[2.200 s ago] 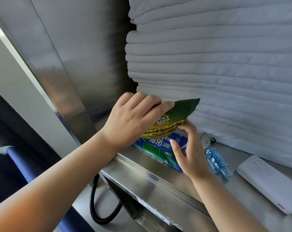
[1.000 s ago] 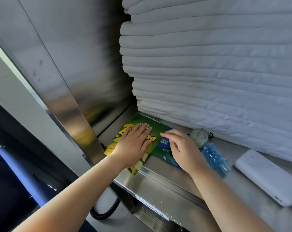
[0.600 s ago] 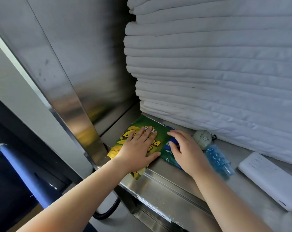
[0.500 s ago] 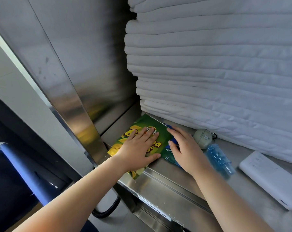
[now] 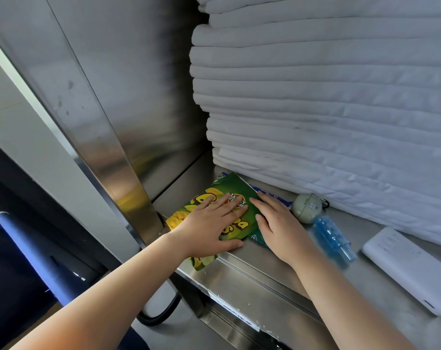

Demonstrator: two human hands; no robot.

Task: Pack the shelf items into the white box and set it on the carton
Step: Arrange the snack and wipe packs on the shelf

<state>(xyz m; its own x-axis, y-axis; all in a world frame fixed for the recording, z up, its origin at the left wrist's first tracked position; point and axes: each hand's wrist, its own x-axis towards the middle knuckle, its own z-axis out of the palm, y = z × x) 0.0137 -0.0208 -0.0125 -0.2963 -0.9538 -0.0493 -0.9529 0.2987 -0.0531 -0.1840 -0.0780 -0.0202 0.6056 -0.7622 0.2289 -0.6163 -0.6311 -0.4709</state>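
Reading from the left, a blue padded bar and a black hose are seen below the level of the steel shelf, whose left end is closed by a brushed steel side wall. At the shelf's front left corner a green banana chips bag is laid flat, label up, with its near end hanging over the front edge. The left hand is pressed palm down on the bag, fingers straight and spread, nothing being grasped. A blue-green packet is partly covered by the bag (only its right margin and a near corner are shown). The right hand is laid flat across the bag's right edge and this packet, fingers extended and not curled round either. Just right of the fingertips a round pale green case is set against the foot of a tall stack of folded white linen, by which the back of the shelf is filled. A clear blue plastic item is placed just in front of the case; what it is cannot be told. Near the right edge a flat white device is shown lying on the shelf, apart from both hands.
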